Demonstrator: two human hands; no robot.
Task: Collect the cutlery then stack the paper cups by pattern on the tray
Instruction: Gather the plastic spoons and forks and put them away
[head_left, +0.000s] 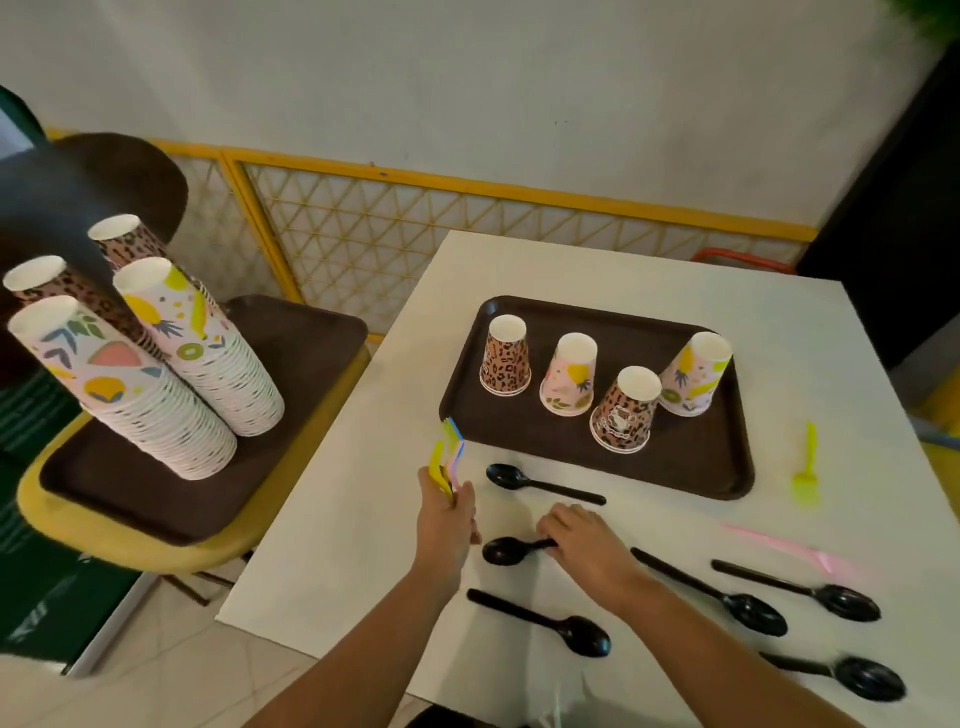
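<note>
Black plastic spoon (511, 550) lies under your right hand (584, 551), whose fingers curl round its handle; the long axis runs nine to three, bowl toward nine. Your left hand (445, 525), just beside the bowl at nine, grips a bunch of coloured forks (448, 460). Another spoon (543, 484) lies at twelve, just short of the tray (691, 467) of cups; nothing blocks a lift.

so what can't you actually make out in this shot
- Bundle of coloured cutlery, head view: left hand covers the handles, so no count.
- Spoon handle: hidden under right hand.
- Pink fork and yellow-green fork: blurred, prongs unclear.
</note>
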